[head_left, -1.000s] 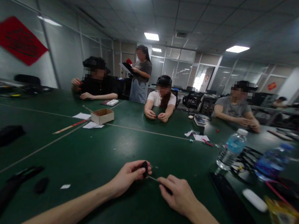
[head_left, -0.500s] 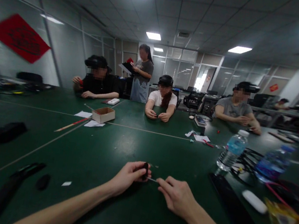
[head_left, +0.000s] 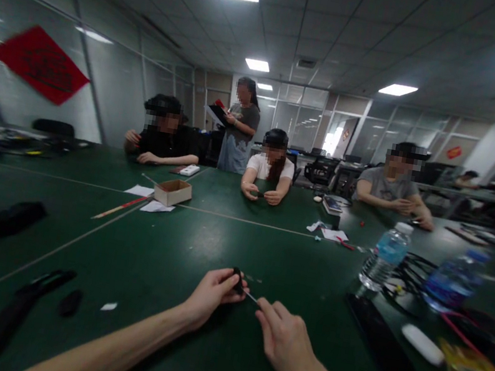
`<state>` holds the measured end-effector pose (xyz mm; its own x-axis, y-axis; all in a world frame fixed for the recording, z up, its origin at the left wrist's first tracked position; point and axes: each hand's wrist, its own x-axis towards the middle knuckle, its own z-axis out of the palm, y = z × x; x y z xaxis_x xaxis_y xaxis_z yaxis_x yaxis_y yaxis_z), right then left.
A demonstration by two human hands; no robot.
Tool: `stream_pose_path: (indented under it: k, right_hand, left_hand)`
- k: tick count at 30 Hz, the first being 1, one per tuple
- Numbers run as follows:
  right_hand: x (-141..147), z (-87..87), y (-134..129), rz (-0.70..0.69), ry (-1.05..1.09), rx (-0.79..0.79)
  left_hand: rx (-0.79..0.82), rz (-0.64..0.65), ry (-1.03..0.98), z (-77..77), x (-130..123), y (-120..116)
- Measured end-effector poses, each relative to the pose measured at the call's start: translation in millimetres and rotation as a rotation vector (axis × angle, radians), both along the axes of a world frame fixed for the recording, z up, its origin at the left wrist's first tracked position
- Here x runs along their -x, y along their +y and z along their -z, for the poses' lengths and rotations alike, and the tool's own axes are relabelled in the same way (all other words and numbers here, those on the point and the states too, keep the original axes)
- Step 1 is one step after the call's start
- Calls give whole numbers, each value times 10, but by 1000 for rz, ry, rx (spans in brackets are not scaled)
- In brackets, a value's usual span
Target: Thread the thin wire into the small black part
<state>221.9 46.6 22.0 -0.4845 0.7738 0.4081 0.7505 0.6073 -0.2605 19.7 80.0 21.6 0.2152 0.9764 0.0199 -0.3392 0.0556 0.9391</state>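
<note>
Seen from the head camera, with twelve o'clock straight ahead across the dark green table [head_left: 170, 248], both forearms reach in from the bottom edge and the hands meet near the middle of the view. The left hand [head_left: 211, 301] is closed, its fingertips [head_left: 226, 280] pinching a small black object [head_left: 238, 281]. The right hand [head_left: 283, 341] has thumb and forefinger together on a thin metal pin [head_left: 251, 297], whose far end points at the black object and lies touching or just beside it; at this size I can't tell which. The two hands are close together but apart.

At seven o'clock lie a long black strap [head_left: 12, 311], a black oval piece [head_left: 70, 303] and a white paper scrap [head_left: 109, 307]. At two o'clock stand a water bottle [head_left: 386, 257] and a coil of black cable [head_left: 407, 276], and at three o'clock lie a white oblong object [head_left: 423, 345] and a flat black case [head_left: 383, 341]. A cardboard box [head_left: 173, 192] sits at eleven o'clock. Across the table, a seated person in a white shirt [head_left: 269, 167] holds something small in both hands, and a standing person [head_left: 241, 127] holds a clipboard.
</note>
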Motion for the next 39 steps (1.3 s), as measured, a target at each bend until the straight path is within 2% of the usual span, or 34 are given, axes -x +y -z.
stream_pose_path:
  k: [4,8,12,16,21,26,29,32,35,39]
  right_hand:
    - [-24,-42,95,34,156,5]
    - [-78,-77,207,126,378,23]
    - [-215,44,355,204,624,151]
    - [-351,207,538,168,751,293]
    - [-343,203,571,179,630,306]
    - [-175,103,615,256,485,160]
    - [-23,31,782,294,364,112]
    - [168,-77,1026,395,233,130]
    - [372,-164,1284,456,132,219]
    - [544,-183,1520,507,69,281]
  left_hand:
    - [7,20,28,-42,-8,-39]
    - [33,15,16,-66,-10,-51]
    - [71,-25,-24,-58,-3,-26]
    - [41,-25,-16,-25,-3,-1]
    - [-6,8,13,-34,13,-1]
    - [-53,39,93,-112,41,-31]
    - [-87,39,152,-127,45,-42]
    - [-111,28,198,-128,43,-55]
    - [-125,10,215,-142,42,-80]
    - [-128,21,210,-171,53,-110]
